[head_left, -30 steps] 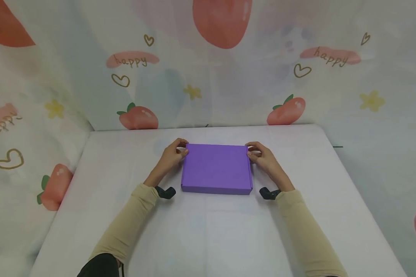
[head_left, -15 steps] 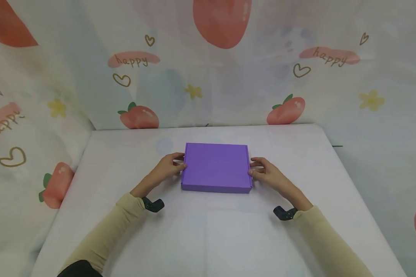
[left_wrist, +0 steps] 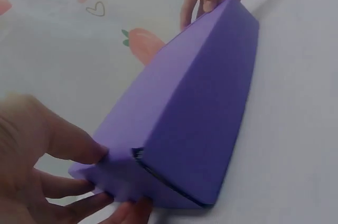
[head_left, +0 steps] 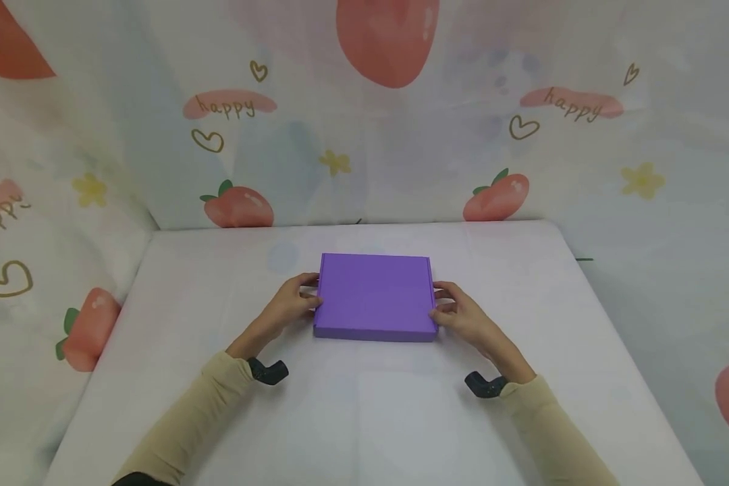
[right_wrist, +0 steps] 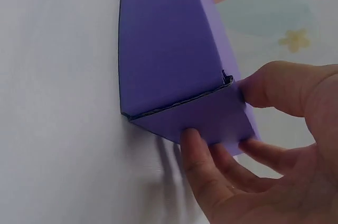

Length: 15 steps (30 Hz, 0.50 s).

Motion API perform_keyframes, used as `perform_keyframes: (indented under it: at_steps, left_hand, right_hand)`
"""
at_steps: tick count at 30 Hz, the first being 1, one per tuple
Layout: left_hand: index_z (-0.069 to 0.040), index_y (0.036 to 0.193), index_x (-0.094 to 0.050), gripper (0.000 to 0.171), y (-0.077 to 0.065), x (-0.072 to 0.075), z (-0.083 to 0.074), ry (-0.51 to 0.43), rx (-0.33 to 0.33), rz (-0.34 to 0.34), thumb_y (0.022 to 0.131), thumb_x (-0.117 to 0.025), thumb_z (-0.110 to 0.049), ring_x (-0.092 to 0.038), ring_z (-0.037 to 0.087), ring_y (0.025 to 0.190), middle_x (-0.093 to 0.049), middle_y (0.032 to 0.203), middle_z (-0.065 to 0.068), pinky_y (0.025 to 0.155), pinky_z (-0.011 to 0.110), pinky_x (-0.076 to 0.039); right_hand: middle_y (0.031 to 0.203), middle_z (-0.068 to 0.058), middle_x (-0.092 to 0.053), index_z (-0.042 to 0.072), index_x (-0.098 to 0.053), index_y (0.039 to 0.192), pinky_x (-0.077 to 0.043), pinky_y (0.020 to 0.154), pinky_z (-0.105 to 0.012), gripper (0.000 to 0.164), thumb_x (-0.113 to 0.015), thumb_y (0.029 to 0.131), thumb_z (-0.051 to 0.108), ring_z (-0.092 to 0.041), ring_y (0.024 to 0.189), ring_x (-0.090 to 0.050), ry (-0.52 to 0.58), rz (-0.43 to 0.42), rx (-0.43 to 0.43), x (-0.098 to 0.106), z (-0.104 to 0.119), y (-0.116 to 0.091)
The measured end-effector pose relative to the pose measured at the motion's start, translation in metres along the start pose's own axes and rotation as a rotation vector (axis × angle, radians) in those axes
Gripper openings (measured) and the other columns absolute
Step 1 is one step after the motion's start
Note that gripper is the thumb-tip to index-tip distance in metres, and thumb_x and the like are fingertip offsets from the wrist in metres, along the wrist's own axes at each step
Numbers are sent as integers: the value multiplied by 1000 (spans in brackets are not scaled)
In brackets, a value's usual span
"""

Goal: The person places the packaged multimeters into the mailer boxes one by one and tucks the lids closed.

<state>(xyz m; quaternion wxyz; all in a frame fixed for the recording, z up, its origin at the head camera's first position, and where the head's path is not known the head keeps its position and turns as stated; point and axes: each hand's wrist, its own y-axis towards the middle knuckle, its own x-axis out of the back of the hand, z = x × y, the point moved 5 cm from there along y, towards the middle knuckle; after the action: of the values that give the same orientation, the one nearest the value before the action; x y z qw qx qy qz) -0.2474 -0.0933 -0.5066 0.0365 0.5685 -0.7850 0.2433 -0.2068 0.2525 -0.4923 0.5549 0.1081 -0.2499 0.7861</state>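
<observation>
A flat purple cardboard box (head_left: pixel 375 295) lies on the white table, lid closed. At its left end my left hand (head_left: pixel 288 304) holds it, thumb at the upper edge and fingers against the side panel. The left wrist view shows this left hand (left_wrist: pixel 47 166) close up, some fingertips reaching toward the box's lower edge. My right hand (head_left: pixel 464 312) grips the opposite end in the same way. In the right wrist view, the thumb of the right hand (right_wrist: pixel 285 139) sits at the top edge and its fingers spread over the end panel. The box's underside is hidden.
A white cloth covers the table (head_left: pixel 364 412), whose back edge meets a patterned curtain (head_left: pixel 401 155) with fruit, hearts and "happy" prints. Another curtain side hangs at the left. Black wrist devices (head_left: pixel 268 372) sit below both hands.
Both hands have slid from the far corners of the box toward the near part of its sides. The box stays in nearly the same place.
</observation>
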Motion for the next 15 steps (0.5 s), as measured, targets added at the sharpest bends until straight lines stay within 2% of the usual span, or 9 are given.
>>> perform_keyframes:
  at_steps: [4, 7, 10, 13, 15]
  left_hand:
    - [-5, 155, -44, 60, -4, -1, 3, 15, -22, -66, 99, -65, -9, -67, 33, 122, -54, 152, 18, 89, 37, -61]
    - [-3, 154, -47, 56, -7, -4, 4, 67, -38, -78, 102, -64, -14, -67, 34, 122, -56, 151, 19, 93, 39, -60]
    - [-1, 156, -43, 59, -11, -7, 5, 104, -49, -31, 103, -62, -18, -62, 35, 130, -53, 154, 20, 106, 45, -55]
    - [-1, 160, -34, 69, -18, -7, 7, 77, -46, 42, 100, -63, -17, -54, 38, 140, -47, 159, 21, 117, 52, -45]
    - [0, 162, -30, 75, -22, -5, 9, 55, -44, 75, 98, -65, -15, -50, 40, 143, -44, 161, 22, 119, 55, -42]
  right_hand:
    - [159, -28, -40, 3, -25, 163, -48, 111, -54, 73, -63, 103, 18, -45, 138, -50, -3, -17, 13, -2, 0, -2]
    - [161, -27, -39, 4, -24, 164, -45, 114, -59, 73, -62, 105, 21, -46, 142, -49, -31, -34, 31, -2, -2, -6]
    - [164, -28, -34, 5, -21, 166, -43, 116, -61, 77, -63, 104, 25, -48, 145, -46, -48, -25, 49, -5, -7, -10]
    - [168, -27, -29, 7, -16, 167, -41, 118, -60, 85, -66, 103, 30, -49, 149, -41, -70, 0, 69, -11, -11, -12]
    - [168, -28, -26, 8, -14, 168, -39, 119, -60, 88, -67, 102, 30, -50, 150, -38, -64, 9, 83, -16, -12, -13]
